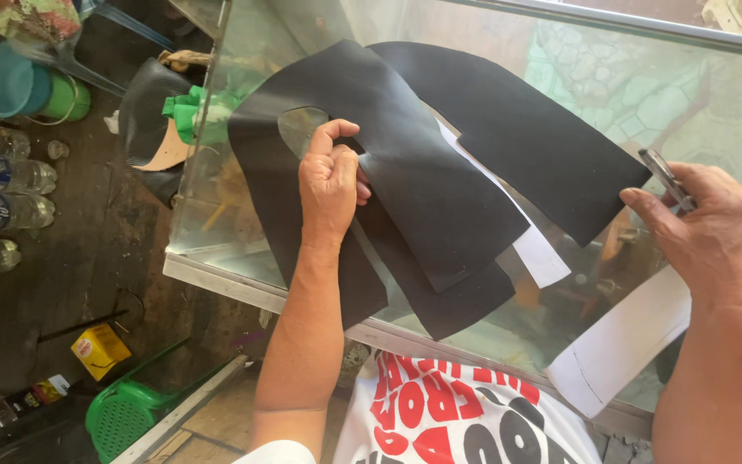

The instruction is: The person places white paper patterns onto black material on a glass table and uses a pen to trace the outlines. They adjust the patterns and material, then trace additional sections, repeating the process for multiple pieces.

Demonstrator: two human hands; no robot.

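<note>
large black flat sheet of leather-like material with a curved cutout (pixel 405 163) lies on the glass top of a display counter (pixel 672 94), reaching from the counter's left side to its near edge, where the lower end overhangs a bit. long axis runs roughly from far-left to near-right across the glass. left hand (pixel 330 185) sits on it, fingers curled, pinching the sheet edge right at the cutout. second black sheet piece (pixel 526 129) lies just beside and partly under it, toward the counter's right. right hand (pixel 710 232) is well apart from the first sheet, off its right end, closed round dark metal scissors or shears (pixel 667 179); blade state too small to tell. left hand is clearly the nearer one. white paper pattern strips (pixel 620 344) lie under and right of the sheets, by the near edge. off the counter, left: clear plastic bottles (pixel 2 176), green plastic stool (pixel 126 417) on the floor
</note>
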